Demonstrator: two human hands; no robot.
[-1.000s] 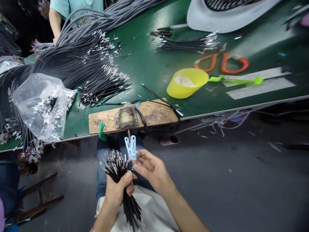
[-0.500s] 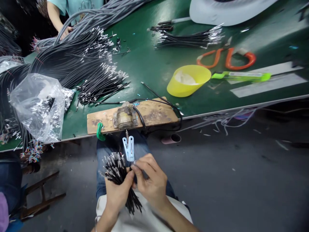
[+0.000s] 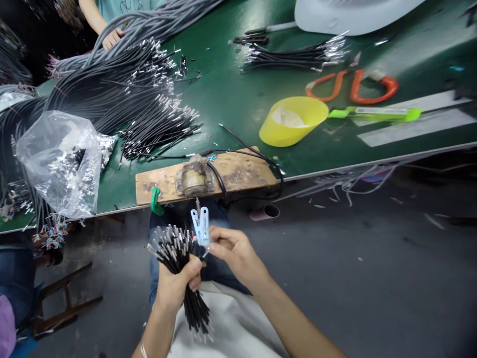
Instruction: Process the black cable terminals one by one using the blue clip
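Observation:
My left hand (image 3: 178, 283) is wrapped round a bundle of short black cables (image 3: 197, 313) with silvery stripped ends pointing up. One cable sticks out past its thumb toward the right. The fingers of my right hand (image 3: 238, 256) are pinched at that cable's silvery end (image 3: 206, 252), just below a light-blue clothespin (image 3: 201, 226). The clothespin sits on a thin metal shaft (image 3: 198, 204) that comes out of a small taped, round motor-like body (image 3: 196, 180). Whether the cable end touches the clothespin I cannot tell.
The motor-like body is fixed on a wooden board (image 3: 246, 171) with a green clamp (image 3: 155, 201) at the table edge. Black cables (image 3: 149, 124) and a clear plastic bag (image 3: 55, 164) lie left. A yellow cup (image 3: 292, 122), orange-handled scissors (image 3: 374, 87) and a green cutter (image 3: 376, 114) lie right. A co-worker's hand (image 3: 113, 38) rests on grey cables.
My right hand has moved slightly right and up, away from my left thumb, to beside the clothespin. My left hand and the bundle have shifted a little left. The co-worker's hand has moved right.

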